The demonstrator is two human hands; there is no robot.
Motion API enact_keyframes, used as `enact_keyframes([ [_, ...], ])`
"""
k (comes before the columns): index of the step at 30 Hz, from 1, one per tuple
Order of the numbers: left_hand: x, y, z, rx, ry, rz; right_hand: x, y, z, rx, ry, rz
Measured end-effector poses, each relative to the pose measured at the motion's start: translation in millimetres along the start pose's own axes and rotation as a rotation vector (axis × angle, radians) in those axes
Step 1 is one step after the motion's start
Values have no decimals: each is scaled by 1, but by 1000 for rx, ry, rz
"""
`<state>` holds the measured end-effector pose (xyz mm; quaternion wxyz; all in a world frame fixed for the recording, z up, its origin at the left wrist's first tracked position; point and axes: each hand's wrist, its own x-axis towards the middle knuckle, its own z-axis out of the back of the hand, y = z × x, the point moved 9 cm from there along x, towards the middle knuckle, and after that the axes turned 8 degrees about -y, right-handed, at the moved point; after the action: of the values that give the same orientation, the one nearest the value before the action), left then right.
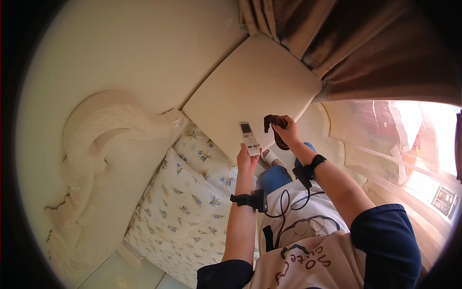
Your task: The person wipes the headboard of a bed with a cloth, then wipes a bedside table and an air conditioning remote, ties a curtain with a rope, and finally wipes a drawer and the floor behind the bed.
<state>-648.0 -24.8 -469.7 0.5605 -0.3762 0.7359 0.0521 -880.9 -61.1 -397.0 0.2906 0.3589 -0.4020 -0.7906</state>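
My left hand [248,156] holds a white remote control [249,138] by its lower end, with the small dark screen and the buttons facing up. To the right of it, my right hand [287,130] grips a dark brown curved item [280,138], perhaps a rolled belt or strap; its exact kind cannot be told. One end of it hooks out to the left, and a loop hangs below the fingers. Both hands are raised near the front edge of a pale, flat cabinet or table top [249,79], and they are apart from each other.
A bed with floral bedding [180,206] lies at the left, beside a carved cream headboard [119,144]. Brown curtains [361,54] hang at the upper right, with sheer curtains [375,133] before a bright window. Black cables [285,206] run from bands on both forearms.
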Motion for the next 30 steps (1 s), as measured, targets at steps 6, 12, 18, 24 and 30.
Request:
enact_keyframes([
  [6,33,9,-5,-44,109,-95,-51,31,-80,-139,150,350],
  [12,31,-8,43,-98,-27,-218,37,38,-76,-343,-99,561],
  [18,6,-22,81,-193,-207,-303,79,30,-107,-660,-213,675],
  [24,-4,-34,97,-182,-329,-467,31,72,-249,-531,297,1039],
  [30,-5,-41,122,-147,-319,-533,19,49,-248,-644,553,1272],
])
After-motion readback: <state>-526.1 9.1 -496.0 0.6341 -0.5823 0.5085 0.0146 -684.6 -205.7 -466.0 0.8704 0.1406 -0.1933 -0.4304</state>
